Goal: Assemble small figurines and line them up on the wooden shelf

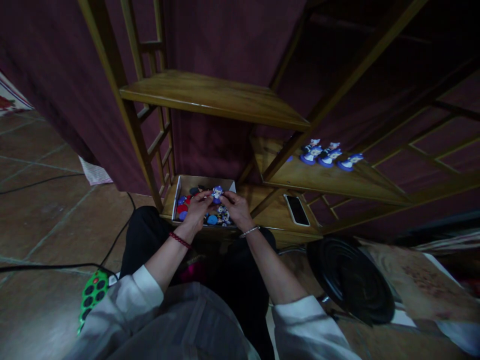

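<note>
White box (175, 204): jumbled figurines (225, 215) inside (left hand (199, 206), right hand (237, 206) pinching purple figurine (217, 193) above).

– What do we see over on the left?
– We have a dark purplish curtain (48, 95) hanging above brown floor tiles (41, 220), a pale cloth (93, 171) near its hem, and what looks like a green power strip (92, 294) with a black cable (52, 267) at its upper end.
– And on the right?
– We find a pale-edged phone (297, 210), screen dark, lying on the low wooden board (275, 211). Nearer us stands a round black ridged disc (347, 277), just beside a brownish patterned sheet (416, 275).
</note>
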The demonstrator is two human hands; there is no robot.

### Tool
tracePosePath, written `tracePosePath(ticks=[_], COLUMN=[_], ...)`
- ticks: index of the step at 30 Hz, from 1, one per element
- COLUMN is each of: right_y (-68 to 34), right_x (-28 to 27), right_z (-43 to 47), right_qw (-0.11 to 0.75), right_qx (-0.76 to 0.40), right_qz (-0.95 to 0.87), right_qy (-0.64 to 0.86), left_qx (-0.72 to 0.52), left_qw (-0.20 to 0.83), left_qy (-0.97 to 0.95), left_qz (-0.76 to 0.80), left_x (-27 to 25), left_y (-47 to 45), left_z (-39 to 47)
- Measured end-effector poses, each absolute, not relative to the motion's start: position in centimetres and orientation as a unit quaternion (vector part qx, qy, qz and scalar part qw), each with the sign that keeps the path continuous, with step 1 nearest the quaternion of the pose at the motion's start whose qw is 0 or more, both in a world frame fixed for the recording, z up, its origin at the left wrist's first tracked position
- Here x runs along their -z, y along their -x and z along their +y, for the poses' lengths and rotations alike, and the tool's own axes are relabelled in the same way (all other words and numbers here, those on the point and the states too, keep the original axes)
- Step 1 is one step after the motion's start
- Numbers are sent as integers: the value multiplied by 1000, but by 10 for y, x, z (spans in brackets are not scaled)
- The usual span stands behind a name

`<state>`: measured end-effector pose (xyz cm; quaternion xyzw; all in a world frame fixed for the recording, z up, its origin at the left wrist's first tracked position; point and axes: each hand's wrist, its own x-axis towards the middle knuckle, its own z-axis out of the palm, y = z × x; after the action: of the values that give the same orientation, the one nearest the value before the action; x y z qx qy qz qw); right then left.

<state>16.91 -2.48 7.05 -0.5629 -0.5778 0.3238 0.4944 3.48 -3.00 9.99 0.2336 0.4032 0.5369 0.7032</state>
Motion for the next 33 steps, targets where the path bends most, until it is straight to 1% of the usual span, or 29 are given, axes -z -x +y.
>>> tracePosePath(ticks=[13,24,29,33], right_y=[-169,-165,-166,-166], right_x=[-81,-81,-85,-86], right_z=[-28,-30,-31,-29], right_qw=[486,490,504,525], right_qx=[-323,-300,-312,-319], right_qz=[-578,-587,-584,-569], right_qy=[571,571,555,546], left_qx=[-542,-541,-557,-553], left_qw=[682,688,692,690], left_qy=[-255,-259,-260,-269], left_qz=[420,408,377,381], left_x=[-103,-104,-107,-110], left_y=[-35,-34,-35,-35], left_z=[-26,-24,-25,-26])
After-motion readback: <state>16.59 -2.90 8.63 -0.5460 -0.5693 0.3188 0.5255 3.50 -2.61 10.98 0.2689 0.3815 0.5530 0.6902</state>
